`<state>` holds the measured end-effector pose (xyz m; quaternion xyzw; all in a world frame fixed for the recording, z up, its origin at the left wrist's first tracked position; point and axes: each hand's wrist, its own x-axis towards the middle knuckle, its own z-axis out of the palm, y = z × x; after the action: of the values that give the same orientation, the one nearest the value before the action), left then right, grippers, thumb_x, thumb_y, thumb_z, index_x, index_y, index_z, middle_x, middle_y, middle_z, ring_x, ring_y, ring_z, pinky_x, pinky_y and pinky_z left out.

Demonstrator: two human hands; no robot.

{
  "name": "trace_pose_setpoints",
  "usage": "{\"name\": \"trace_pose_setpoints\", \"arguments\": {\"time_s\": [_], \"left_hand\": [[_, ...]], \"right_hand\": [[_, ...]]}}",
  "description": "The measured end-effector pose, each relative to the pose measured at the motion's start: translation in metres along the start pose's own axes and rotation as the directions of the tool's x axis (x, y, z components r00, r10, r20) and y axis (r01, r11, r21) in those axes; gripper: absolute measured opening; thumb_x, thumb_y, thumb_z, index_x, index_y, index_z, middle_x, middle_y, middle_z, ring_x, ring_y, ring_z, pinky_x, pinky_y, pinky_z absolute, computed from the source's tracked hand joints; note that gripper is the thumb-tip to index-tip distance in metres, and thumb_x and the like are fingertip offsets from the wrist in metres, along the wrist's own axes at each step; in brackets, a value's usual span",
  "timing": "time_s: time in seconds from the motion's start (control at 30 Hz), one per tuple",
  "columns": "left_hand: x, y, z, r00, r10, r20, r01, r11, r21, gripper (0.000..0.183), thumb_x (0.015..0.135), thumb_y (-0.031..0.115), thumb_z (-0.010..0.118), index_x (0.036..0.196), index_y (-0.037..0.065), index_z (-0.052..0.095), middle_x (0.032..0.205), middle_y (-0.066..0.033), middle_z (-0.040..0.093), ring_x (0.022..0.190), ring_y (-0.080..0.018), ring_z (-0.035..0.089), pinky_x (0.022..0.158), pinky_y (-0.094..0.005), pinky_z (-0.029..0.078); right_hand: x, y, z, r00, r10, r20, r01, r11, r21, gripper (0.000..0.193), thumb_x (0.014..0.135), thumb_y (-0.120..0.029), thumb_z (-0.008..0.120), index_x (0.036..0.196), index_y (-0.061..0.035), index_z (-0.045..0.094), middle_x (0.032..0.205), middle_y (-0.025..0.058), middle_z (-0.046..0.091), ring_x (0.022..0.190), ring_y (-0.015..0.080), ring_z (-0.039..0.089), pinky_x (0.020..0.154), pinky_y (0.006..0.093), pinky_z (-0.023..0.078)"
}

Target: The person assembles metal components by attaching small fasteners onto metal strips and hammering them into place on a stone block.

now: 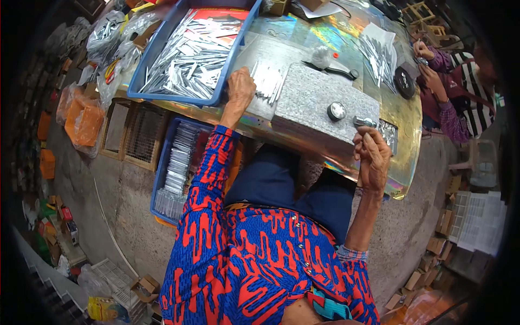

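My left hand [241,89] has its fingers curled down at the left edge of a spread of thin silver metal strips [266,81] on the table. What its fingertips grip, if anything, is hidden. A blue plastic bin [223,81] heaped with similar silver pieces [189,62] stands just left of it. Raised at the table's front edge, my right hand [374,160] has its fingers bent and pressed together. A short shiny metal cylinder [365,121] lies right beyond those fingers, on the grey granite block [309,97]. A small round metal piece [336,111] sits on the same block.
Dark-handled pliers [333,70] lie behind the block. Farther right are more silver strips [379,59] and a black round object [404,81]. A co-worker's hands [428,67] work at the right edge. Below the table stands another blue bin [168,187] of silver pieces.
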<state>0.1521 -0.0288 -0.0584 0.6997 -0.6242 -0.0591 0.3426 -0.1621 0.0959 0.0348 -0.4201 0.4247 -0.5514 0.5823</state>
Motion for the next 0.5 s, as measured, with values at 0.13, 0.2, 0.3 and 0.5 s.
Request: {"name": "trace_pose_setpoints", "arguments": {"time_s": [0.13, 0.2, 0.3, 0.5], "left_hand": [[-0.003, -0.008, 0.007, 0.998, 0.048, -0.050, -0.049, 0.998, -0.034, 0.013, 0.072, 0.007, 0.049, 0.069, -0.004, 0.054, 0.073, -0.0268, 0.057, 0.073, -0.0408, 0.057, 0.068, -0.0445, 0.044], [-0.008, -0.005, 0.001, 0.994, 0.066, -0.088, -0.068, 0.998, -0.018, 0.012, 0.072, 0.006, 0.050, 0.070, -0.004, 0.054, 0.072, -0.0259, 0.057, 0.071, -0.0405, 0.057, 0.067, -0.0433, 0.045], [-0.007, 0.009, -0.015, 0.988, 0.117, -0.103, -0.139, 0.959, -0.245, 0.010, 0.073, 0.005, 0.055, 0.075, -0.004, 0.058, 0.063, -0.0175, 0.058, 0.060, -0.0278, 0.058, 0.059, -0.0332, 0.045], [0.014, -0.011, -0.093, 0.995, -0.077, -0.064, 0.043, 0.905, -0.424, 0.015, 0.073, 0.010, 0.055, 0.077, -0.002, 0.062, 0.063, -0.0096, 0.059, 0.057, -0.0157, 0.055, 0.051, -0.0279, 0.043]], "right_hand": [[0.001, 0.000, -0.002, 0.999, -0.006, 0.038, 0.005, 1.000, 0.009, 0.021, 0.088, -0.011, 0.052, 0.102, 0.0045, 0.055, 0.079, 0.0056, 0.059, 0.062, 0.0050, 0.052, 0.050, 0.0163, 0.041], [0.001, 0.002, -0.004, 1.000, -0.001, 0.023, 0.001, 1.000, 0.019, 0.021, 0.088, -0.011, 0.052, 0.101, 0.0043, 0.055, 0.079, 0.0056, 0.059, 0.062, 0.0049, 0.052, 0.050, 0.0163, 0.040], [0.000, -0.001, -0.012, 1.000, -0.012, 0.001, 0.012, 0.999, 0.036, 0.020, 0.087, -0.010, 0.052, 0.101, 0.0039, 0.055, 0.079, 0.0064, 0.059, 0.061, 0.0051, 0.052, 0.049, 0.0164, 0.041], [0.000, -0.008, -0.037, 0.993, -0.089, -0.082, 0.094, 0.993, 0.071, 0.018, 0.087, -0.009, 0.053, 0.101, 0.0029, 0.055, 0.079, 0.0069, 0.059, 0.059, 0.0049, 0.051, 0.048, 0.0165, 0.040]]}}
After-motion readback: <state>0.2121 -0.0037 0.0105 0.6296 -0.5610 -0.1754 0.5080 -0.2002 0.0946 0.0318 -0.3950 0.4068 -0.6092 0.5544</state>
